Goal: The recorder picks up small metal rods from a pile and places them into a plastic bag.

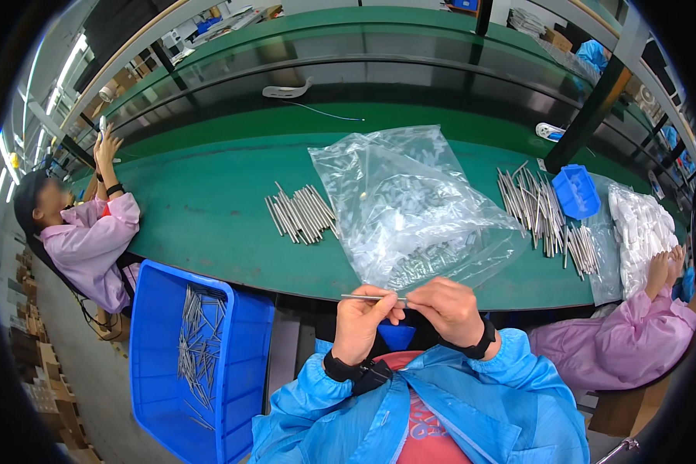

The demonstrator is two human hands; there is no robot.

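Observation:
My left hand [363,319] and my right hand [448,308] meet at the near edge of the green table [209,224]. Both pinch one thin metal rod [370,297], which lies level and sticks out to the left of my left hand. Just beyond my hands lies a large clear plastic bag [410,201] with small metal parts inside. A loose bunch of metal rods [301,213] rests on the table left of the bag.
A blue plastic bin [243,348] holding several rods stands low at my left. More rods [545,216] and a small blue tray [576,192] lie at the right. One person in pink sits at the left, another at the right with white bagged parts [638,228].

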